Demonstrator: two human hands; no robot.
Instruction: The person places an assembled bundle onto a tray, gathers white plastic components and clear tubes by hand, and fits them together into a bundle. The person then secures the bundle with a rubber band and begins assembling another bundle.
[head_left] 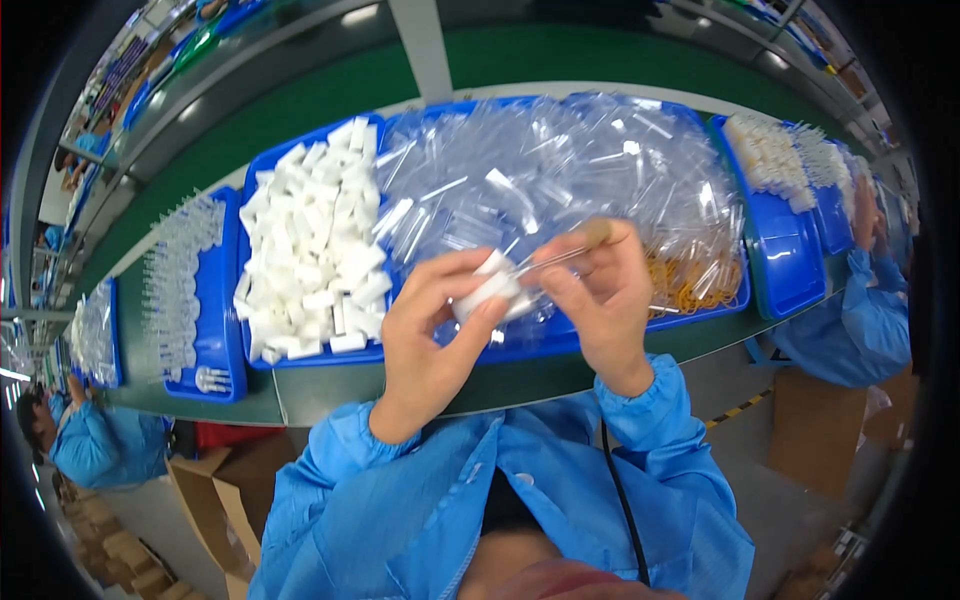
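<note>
Above the near edge of the green work table (330, 395), we see both hands raised together, blue sleeves coming up from below. The left hand (430, 335) is curled, thumb and fingers closed around a small white plastic block (483, 290), palm turned right. The right hand (600, 300) meets it from the other side, thumb and forefinger pinched on a thin clear plastic tube (550, 260) whose end touches the block; its other fingers are folded loosely.

Just behind the hands sits a wide blue plastic tray (700, 310) heaped with clear plastic tubes (560, 170), with a tangle of yellow rubber bands (690, 280) at its right end. To its left, touching it, a narrower blue tray (245, 365) holds a pile of small white plastic blocks (310, 250). Further left another blue tray (215, 330) carries clear pieces stood in rows (180, 270). On the right, a blue tray (785, 260) holds rows of white pieces (775, 160).

A co-worker in a blue coat (850, 320) stands at the right, another (100, 440) at the lower left, beside brown cardboard boxes (215, 500).
</note>
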